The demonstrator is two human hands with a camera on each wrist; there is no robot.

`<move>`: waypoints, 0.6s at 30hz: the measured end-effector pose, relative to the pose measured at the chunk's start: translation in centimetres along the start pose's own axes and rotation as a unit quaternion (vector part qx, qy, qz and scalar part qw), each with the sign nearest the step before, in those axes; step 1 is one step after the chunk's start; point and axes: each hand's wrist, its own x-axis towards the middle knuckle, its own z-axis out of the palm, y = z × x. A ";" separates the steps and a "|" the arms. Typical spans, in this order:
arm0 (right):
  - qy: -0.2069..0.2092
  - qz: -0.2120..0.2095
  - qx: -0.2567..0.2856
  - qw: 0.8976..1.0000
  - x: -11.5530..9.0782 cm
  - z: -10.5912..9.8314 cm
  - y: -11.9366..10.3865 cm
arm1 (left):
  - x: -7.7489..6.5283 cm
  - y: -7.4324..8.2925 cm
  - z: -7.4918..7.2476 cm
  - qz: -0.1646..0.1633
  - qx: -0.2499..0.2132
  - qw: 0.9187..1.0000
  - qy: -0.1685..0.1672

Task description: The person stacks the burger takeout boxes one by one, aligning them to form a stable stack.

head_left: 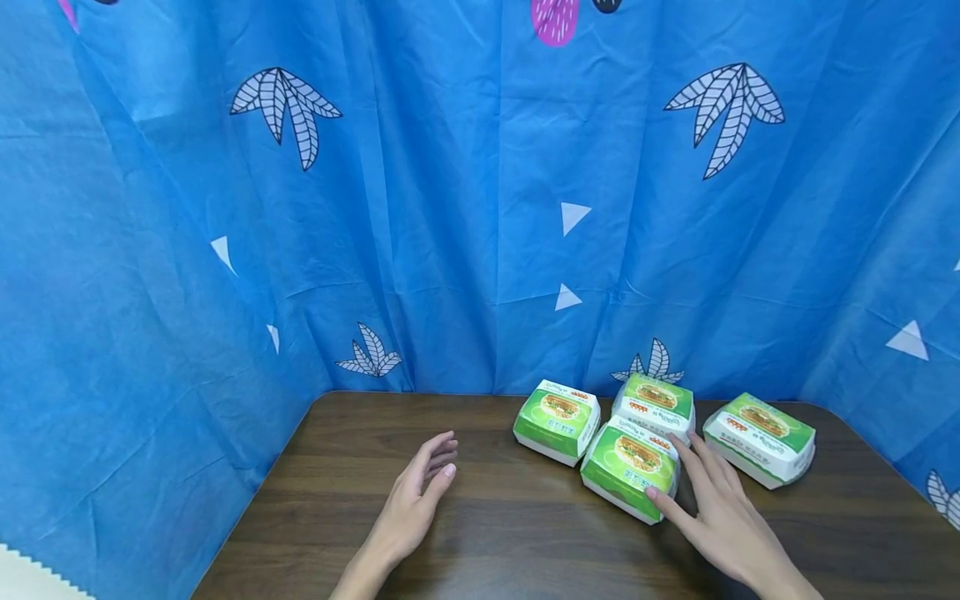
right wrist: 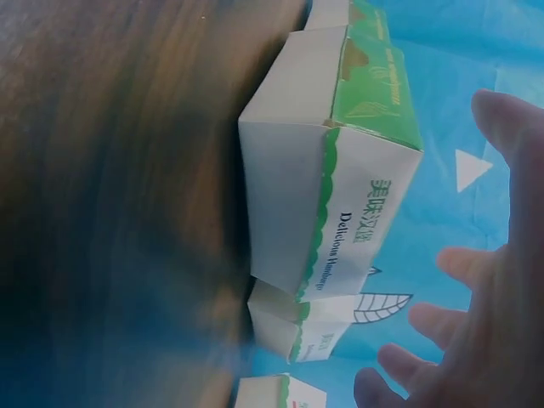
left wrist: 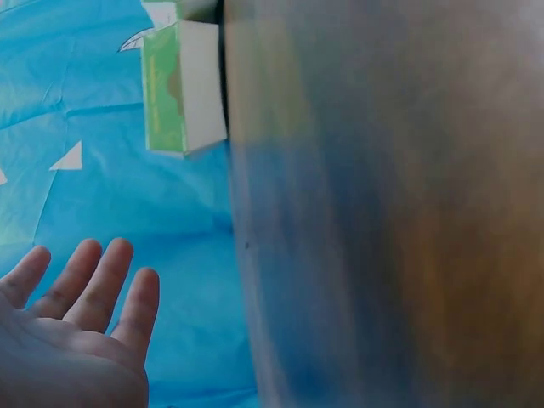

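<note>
A green-and-white hamburger box [head_left: 628, 467] sits nearest on the brown table, printed with a burger picture. My right hand [head_left: 716, 517] is beside its right side, fingers spread and extended; thumb and fingertips overlap the box in the head view. From the right wrist, a gap shows between those fingers [right wrist: 459, 327] and the box's lettered side [right wrist: 353, 221]. My left hand [head_left: 412, 500] is over the table to the left, holding nothing, its fingers relaxed, also seen palm-on in the left wrist view. The nearest thing to it is the left hamburger box [head_left: 557, 421].
Another hamburger box [head_left: 656, 402] stands right behind the nearest one, and one more [head_left: 761, 437] is apart at the right. A blue curtain [head_left: 450, 208] with leaf prints hangs along the back edge of the wooden table [head_left: 525, 533] and down its sides.
</note>
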 end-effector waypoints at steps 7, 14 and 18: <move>-0.009 0.005 -0.004 1.000 0.2 0.4 0.2 | -0.2 -0.2 0.4 -0.022 -0.021 0.999 -0.022; -0.004 0.002 0.002 1.000 0.0 0.9 0.2 | -0.3 -0.5 0.5 -0.021 -0.041 0.998 -0.041; 0.004 -0.001 0.009 1.000 -0.1 1.3 0.1 | -0.4 -0.9 0.7 -0.009 -0.037 0.998 -0.052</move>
